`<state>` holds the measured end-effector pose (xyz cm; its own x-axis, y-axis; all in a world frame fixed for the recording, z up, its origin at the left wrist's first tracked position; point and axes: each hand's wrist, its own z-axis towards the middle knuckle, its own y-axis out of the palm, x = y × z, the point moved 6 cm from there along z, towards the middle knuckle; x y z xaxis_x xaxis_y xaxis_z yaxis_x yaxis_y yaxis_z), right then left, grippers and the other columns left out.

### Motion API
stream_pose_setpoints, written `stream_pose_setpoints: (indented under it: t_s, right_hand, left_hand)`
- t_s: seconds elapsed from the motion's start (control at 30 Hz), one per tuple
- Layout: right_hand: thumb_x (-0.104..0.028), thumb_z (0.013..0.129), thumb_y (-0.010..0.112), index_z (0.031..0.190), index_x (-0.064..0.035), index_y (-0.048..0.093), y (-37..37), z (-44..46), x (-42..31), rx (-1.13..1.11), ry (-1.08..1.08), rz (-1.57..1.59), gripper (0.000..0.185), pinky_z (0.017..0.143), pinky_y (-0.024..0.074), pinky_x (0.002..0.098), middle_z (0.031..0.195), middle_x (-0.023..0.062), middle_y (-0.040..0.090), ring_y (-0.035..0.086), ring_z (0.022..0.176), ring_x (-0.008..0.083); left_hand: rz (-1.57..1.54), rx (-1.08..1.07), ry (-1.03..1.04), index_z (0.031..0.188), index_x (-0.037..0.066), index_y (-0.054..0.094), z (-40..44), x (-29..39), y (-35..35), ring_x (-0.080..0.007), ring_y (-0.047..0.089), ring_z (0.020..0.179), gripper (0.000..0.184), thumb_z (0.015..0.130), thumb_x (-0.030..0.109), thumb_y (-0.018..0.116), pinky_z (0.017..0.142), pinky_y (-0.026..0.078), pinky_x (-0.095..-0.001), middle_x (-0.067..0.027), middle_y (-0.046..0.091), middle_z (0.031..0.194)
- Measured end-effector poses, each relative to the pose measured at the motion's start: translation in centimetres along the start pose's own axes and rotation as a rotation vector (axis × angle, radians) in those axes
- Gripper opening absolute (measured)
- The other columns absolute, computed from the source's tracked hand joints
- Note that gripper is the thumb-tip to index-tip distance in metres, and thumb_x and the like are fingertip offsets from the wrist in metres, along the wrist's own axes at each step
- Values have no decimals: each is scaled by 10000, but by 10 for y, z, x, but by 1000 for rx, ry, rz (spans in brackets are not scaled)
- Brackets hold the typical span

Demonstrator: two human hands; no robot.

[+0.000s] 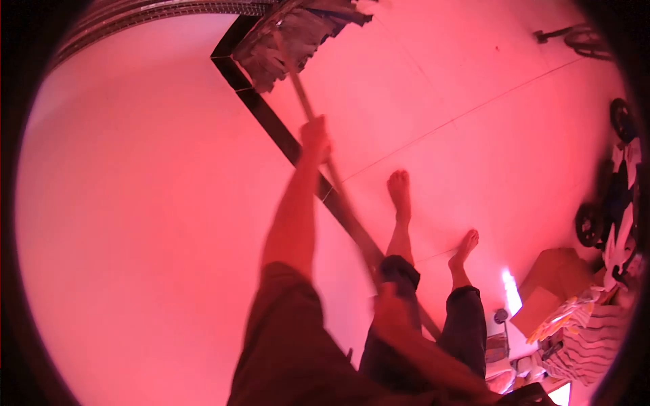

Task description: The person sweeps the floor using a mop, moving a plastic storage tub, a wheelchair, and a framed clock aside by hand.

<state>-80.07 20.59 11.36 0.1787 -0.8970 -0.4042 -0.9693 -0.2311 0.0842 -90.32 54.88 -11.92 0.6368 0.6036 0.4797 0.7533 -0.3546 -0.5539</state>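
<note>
My left hand is wrapped round the wooden handle of a mop, with that arm stretched forward. Lower down, my right hand is closed on the same handle near my thigh, somewhat blurred. The mop's head of dark, ragged cloth strips lies on the floor in the corner, against the dark skirting. Part of the handle near my legs blends with the skirting behind it.
A pale wall rises on the left. My bare feet stand on the tiled floor. To the right are a cardboard box, striped cloth and a wheeled object. A ridged metal shutter-like strip runs along the top left.
</note>
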Motion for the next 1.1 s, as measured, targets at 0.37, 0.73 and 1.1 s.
stream_pose_setpoints:
  t_s: [0.37, 0.73, 1.1]
  right_hand:
    - [-261, 806, 602, 1058, -20, 465, -81, -226, 291, 80, 293, -218, 375, 698, 469, 511, 838, 242, 604, 584, 817, 452]
    - [-272, 822, 595, 1025, 7, 442, -195, -226, -11, 114, 233, -307, 377, 683, 472, 522, 812, 273, 603, 599, 788, 443]
    - [-208, 850, 557, 944, 31, 466, -356, -259, -134, 62, 230, -616, 273, 664, 467, 496, 789, 263, 584, 591, 741, 438]
  left_hand:
    - [-362, -158, -398, 917, -62, 464, -264, -106, 172, -270, 595, 707, 340, 863, 263, 546, 585, 509, -369, -175, 540, 843]
    - [-1146, -73, -150, 1116, 95, 505, -118, 119, 70, -212, 548, 666, 471, 787, 411, 624, 560, 459, -325, -132, 571, 841]
    - [420, 185, 166, 1170, -30, 554, -77, 240, 49, -412, 565, 994, 896, 629, 675, 672, 837, 484, -428, -274, 622, 944]
